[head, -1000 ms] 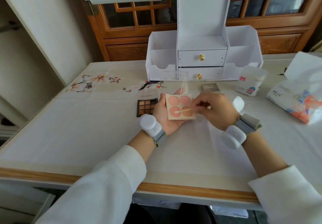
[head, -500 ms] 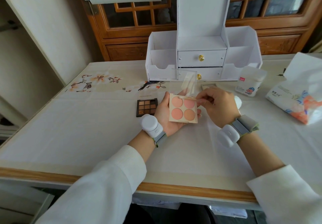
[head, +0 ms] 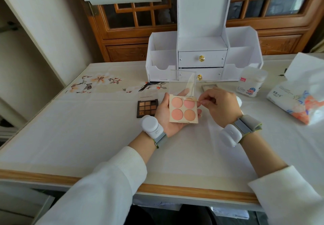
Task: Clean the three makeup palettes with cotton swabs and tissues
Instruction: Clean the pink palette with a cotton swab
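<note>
My left hand cradles a cream blush palette with several round peach pans, its clear lid standing open. My right hand pinches a cotton swab, whose tip lies along the palette's top edge by the upper right pan. A dark brown eyeshadow palette lies open on the table just left of my left hand. A small grey palette lies behind my right hand, partly hidden.
A white drawer organiser stands at the back of the table. To its right are a cotton swab tub and a tissue pack. A white wad peeks out behind my right wrist. The wooden table edge runs near me.
The swab moved from the lower pans up to the palette's top edge. My right hand rose with it, and the palette tilted flatter in my left hand.
</note>
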